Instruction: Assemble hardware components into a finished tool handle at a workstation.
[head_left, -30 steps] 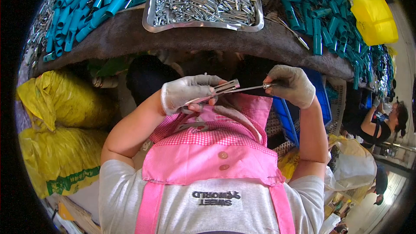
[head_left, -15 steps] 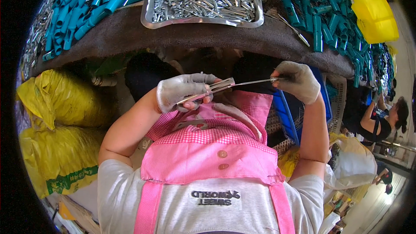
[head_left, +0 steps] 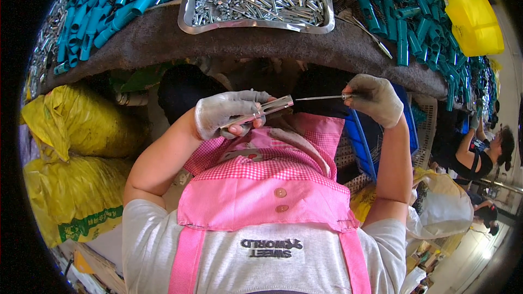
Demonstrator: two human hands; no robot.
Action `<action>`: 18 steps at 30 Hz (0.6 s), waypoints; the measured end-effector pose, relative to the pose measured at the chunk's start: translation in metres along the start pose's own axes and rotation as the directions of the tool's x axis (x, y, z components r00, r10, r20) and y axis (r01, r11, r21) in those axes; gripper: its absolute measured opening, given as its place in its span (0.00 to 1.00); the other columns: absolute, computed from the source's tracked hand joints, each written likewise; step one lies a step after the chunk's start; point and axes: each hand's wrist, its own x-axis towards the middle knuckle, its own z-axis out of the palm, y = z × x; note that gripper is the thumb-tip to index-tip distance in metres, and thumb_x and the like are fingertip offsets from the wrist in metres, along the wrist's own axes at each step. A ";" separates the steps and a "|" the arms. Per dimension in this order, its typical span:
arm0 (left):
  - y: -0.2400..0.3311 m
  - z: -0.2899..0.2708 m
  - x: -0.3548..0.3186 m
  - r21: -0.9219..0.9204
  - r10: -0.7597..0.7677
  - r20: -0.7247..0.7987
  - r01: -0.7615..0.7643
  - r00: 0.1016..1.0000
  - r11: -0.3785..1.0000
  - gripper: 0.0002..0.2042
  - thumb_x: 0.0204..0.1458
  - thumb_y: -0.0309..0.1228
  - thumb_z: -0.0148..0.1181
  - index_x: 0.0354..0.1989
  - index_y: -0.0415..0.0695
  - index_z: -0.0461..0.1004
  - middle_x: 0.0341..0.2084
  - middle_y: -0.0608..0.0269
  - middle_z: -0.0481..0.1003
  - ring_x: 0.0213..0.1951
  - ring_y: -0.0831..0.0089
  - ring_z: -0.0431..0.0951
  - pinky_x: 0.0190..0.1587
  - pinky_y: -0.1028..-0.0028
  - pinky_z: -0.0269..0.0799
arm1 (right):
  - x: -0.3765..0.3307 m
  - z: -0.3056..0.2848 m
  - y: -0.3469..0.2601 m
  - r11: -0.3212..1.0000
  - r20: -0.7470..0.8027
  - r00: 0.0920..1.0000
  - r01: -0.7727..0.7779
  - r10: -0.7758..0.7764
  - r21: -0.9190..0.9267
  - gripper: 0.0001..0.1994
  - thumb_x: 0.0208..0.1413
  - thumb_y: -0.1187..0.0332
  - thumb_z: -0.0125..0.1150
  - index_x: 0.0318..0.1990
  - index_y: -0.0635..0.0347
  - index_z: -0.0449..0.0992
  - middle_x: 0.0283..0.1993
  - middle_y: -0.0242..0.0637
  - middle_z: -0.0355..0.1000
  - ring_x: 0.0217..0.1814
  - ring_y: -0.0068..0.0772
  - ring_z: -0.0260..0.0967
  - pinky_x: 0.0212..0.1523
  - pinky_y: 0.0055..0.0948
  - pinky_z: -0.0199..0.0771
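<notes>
My left hand [head_left: 226, 113], in a pale work glove with some fingertips bare, is closed round a narrow slotted metal piece [head_left: 277, 106]. Its far end sticks out to the right, tilted slightly up. Opposite it, my gloved right hand [head_left: 377, 99] pinches a thin metal rod [head_left: 321, 97] with a thicker collar near the fingers; the rear end is hidden in the palm. The rod points left, and its tip sits right at the end of the slotted piece. Whether the two touch, I cannot tell. Both hands are above my lap, over a pink apron [head_left: 261, 196].
A metal tray [head_left: 256, 26] of small metal pins stands on the dark-covered bench [head_left: 234, 46]. Teal tubes [head_left: 403, 38] are heaped on both sides, with a yellow container [head_left: 474, 22] at right. Yellow sacks [head_left: 81, 125] lie left; a blue crate [head_left: 366, 144] stands by my right arm. Another person [head_left: 479, 152] works far right.
The rod's tip has swung slightly upward and come a little away from the slotted piece's end, so the rod now lies nearly level. My left hand has barely shifted.
</notes>
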 end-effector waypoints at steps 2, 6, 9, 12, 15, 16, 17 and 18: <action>-0.001 -0.002 0.000 0.030 0.001 -0.021 -0.001 1.000 1.000 0.20 0.54 0.30 0.52 0.55 0.37 0.60 0.27 0.59 0.69 0.16 0.85 0.62 0.15 0.88 0.59 | 0.001 -0.001 0.001 1.000 0.000 1.000 0.007 -0.007 -0.005 0.08 0.45 0.77 0.63 0.35 0.64 0.74 0.33 0.32 0.72 0.37 0.20 0.69 0.40 0.21 0.71; -0.003 -0.006 0.003 0.024 0.012 0.010 -0.012 1.000 1.000 0.21 0.55 0.31 0.51 0.55 0.37 0.60 0.26 0.59 0.69 0.17 0.85 0.62 0.15 0.88 0.59 | 0.003 0.003 -0.003 0.997 -0.008 0.999 0.036 -0.037 -0.070 0.09 0.42 0.83 0.60 0.34 0.67 0.73 0.32 0.33 0.71 0.36 0.21 0.70 0.40 0.20 0.72; 0.001 0.002 0.003 0.065 0.003 0.008 -0.004 1.000 0.998 0.20 0.55 0.31 0.51 0.55 0.36 0.60 0.26 0.60 0.70 0.17 0.86 0.62 0.15 0.89 0.58 | 0.008 0.009 -0.004 0.999 0.014 1.000 0.001 -0.001 -0.041 0.08 0.46 0.77 0.63 0.35 0.64 0.74 0.32 0.32 0.72 0.37 0.19 0.69 0.40 0.21 0.71; 0.002 0.009 0.009 0.110 -0.009 -0.012 0.010 1.000 0.994 0.20 0.55 0.31 0.50 0.55 0.37 0.61 0.26 0.61 0.70 0.15 0.86 0.62 0.15 0.89 0.57 | 0.016 0.020 -0.009 0.999 0.091 0.996 0.022 -0.019 -0.033 0.08 0.45 0.76 0.64 0.34 0.63 0.75 0.32 0.32 0.72 0.35 0.20 0.68 0.40 0.21 0.70; 0.001 0.011 0.010 0.140 -0.026 0.001 0.026 1.000 0.990 0.21 0.55 0.32 0.50 0.57 0.40 0.61 0.26 0.65 0.71 0.15 0.88 0.62 0.15 0.90 0.57 | 0.022 0.031 -0.007 0.999 0.108 0.993 0.036 -0.036 0.004 0.08 0.45 0.76 0.64 0.34 0.63 0.75 0.33 0.32 0.73 0.36 0.20 0.68 0.41 0.22 0.70; 0.000 0.010 0.011 0.139 -0.025 -0.001 0.025 1.000 0.990 0.21 0.55 0.32 0.50 0.57 0.40 0.61 0.26 0.65 0.71 0.15 0.88 0.62 0.15 0.90 0.57 | 0.021 0.031 -0.008 0.999 0.110 0.993 0.037 -0.037 0.004 0.08 0.45 0.76 0.64 0.34 0.63 0.75 0.33 0.32 0.73 0.36 0.20 0.68 0.41 0.22 0.70; -0.002 0.008 0.011 0.129 -0.023 0.004 0.022 1.000 0.991 0.21 0.56 0.32 0.50 0.58 0.41 0.61 0.26 0.66 0.71 0.15 0.88 0.62 0.15 0.90 0.57 | 0.020 0.030 -0.010 0.999 0.126 0.992 0.011 -0.015 0.033 0.08 0.45 0.75 0.65 0.34 0.63 0.75 0.33 0.32 0.73 0.37 0.21 0.69 0.41 0.22 0.70; -0.004 0.007 0.011 0.118 -0.020 0.008 0.019 1.000 0.993 0.21 0.56 0.32 0.50 0.58 0.42 0.61 0.26 0.66 0.71 0.15 0.88 0.61 0.15 0.90 0.57 | 0.020 0.029 -0.011 0.998 0.142 0.990 -0.015 0.007 0.062 0.08 0.45 0.75 0.65 0.34 0.63 0.76 0.33 0.32 0.73 0.37 0.22 0.69 0.41 0.22 0.70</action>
